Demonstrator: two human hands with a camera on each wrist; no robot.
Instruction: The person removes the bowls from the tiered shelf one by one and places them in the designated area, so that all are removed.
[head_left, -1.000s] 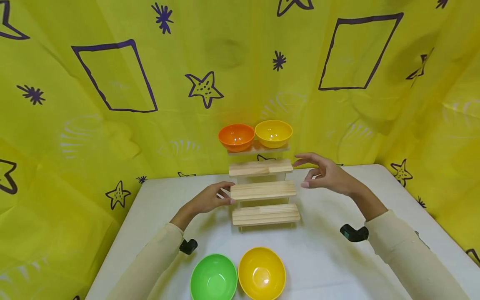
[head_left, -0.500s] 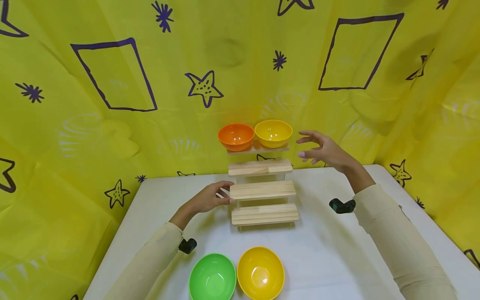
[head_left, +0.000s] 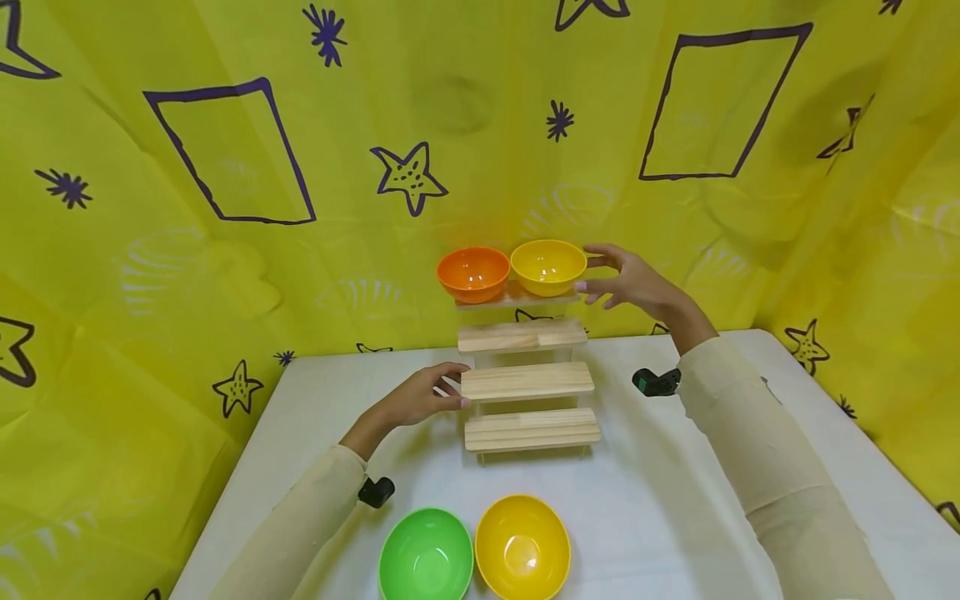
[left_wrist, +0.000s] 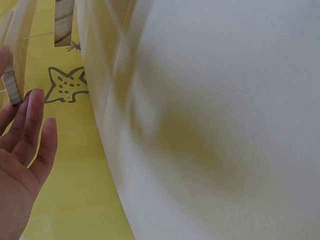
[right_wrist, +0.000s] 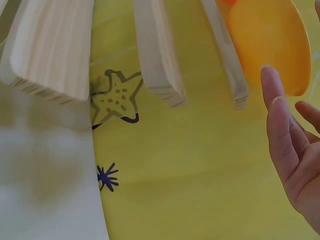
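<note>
A tiered wooden stand (head_left: 525, 382) has pale plank steps. My left hand (head_left: 416, 396) holds the left end of one middle step, thumb in front and fingers behind; in the left wrist view its fingers (left_wrist: 32, 117) lie against the plank's end. On the top step sit an orange bowl (head_left: 472, 275) and, to its right, a yellow bowl (head_left: 549, 271). My right hand (head_left: 633, 283) is at that yellow bowl's right side, fingers spread, fingertips right at the rim. In the right wrist view the fingers (right_wrist: 280, 135) are extended beside the yellow bowl (right_wrist: 272, 45).
In front of the stand, a green bowl (head_left: 426, 558) and a deeper yellow bowl (head_left: 522, 546) stand side by side on the white tabletop (head_left: 637, 517). A yellow curtain (head_left: 375, 275) with drawn stars hangs close behind the stand.
My right hand has risen from beside the middle steps and moved left to the upper yellow bowl. My left hand stays at the step, and the bowls have not moved.
</note>
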